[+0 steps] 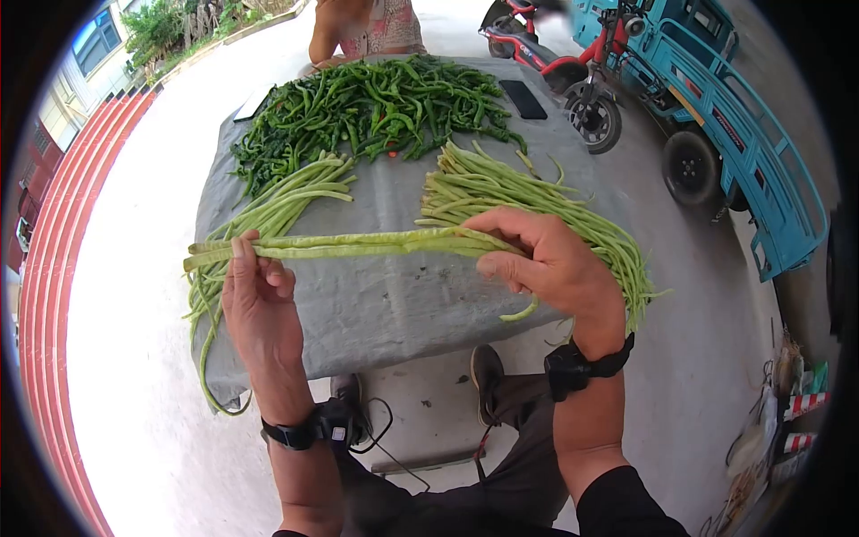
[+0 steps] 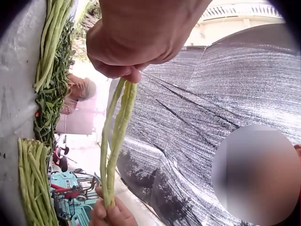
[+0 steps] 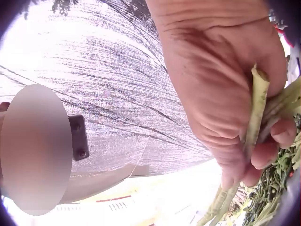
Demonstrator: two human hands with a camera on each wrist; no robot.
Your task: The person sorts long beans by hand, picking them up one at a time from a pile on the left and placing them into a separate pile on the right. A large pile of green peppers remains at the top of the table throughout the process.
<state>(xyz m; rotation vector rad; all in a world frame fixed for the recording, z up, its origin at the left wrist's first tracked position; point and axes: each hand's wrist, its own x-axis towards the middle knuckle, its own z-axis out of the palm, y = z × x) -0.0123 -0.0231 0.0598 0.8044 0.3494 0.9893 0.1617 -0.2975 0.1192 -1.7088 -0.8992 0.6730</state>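
A few long green beans point(image 1: 358, 244) stretch level between my two hands above the grey-covered table. My left hand point(image 1: 264, 322) pinches them near their left ends between thumb and fingers. At the other end my right hand point(image 1: 564, 264) grips the beans, thumb below and fingers curled over. In the right wrist view a cut bean end point(image 3: 259, 84) sticks up against the palm. One pile of long beans point(image 1: 291, 199) lies behind my left hand, its tips hanging over the table edge. Another pile point(image 1: 501, 183) lies behind and beside my right hand.
A wide heap of green chili peppers point(image 1: 385, 107) covers the table's far side. A dark phone point(image 1: 523, 99) lies right of it, a white flat object point(image 1: 254, 104) left. A person point(image 1: 380, 31) sits opposite. A red scooter point(image 1: 573, 67) and blue cargo tricycle point(image 1: 734, 134) stand at right.
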